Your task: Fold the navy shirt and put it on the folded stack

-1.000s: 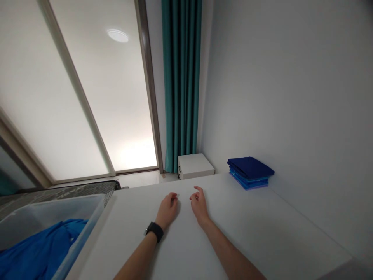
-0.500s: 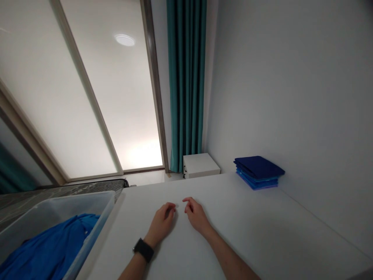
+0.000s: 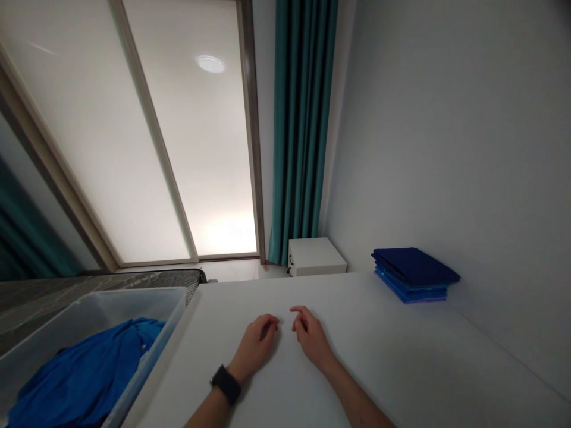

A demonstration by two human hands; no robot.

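My left hand (image 3: 259,340) rests on the white table (image 3: 285,392), its fingers loosely curled with a gap between them and the thumb; it holds nothing. A black watch (image 3: 226,384) is on that wrist. Just to its right lies my right hand (image 3: 311,334), index finger stretched toward the left and the others bent, also without anything in it. The two hands are close but apart. To the left stands a translucent plastic bin (image 3: 176,315) with crumpled blue cloth (image 3: 89,374) inside. Farther back on the right is a stack of folded blue cloths (image 3: 413,273), dark navy on top.
A wall (image 3: 468,148) borders the table on the right. Past the far edge are a small white cabinet (image 3: 316,255), a teal curtain (image 3: 303,119) and frosted sliding doors (image 3: 205,154). A grey patterned surface (image 3: 40,300) lies behind the bin.
The view has turned slightly to the left, so everything sits a bit farther right in the picture. Both hands keep the same pose on the table.
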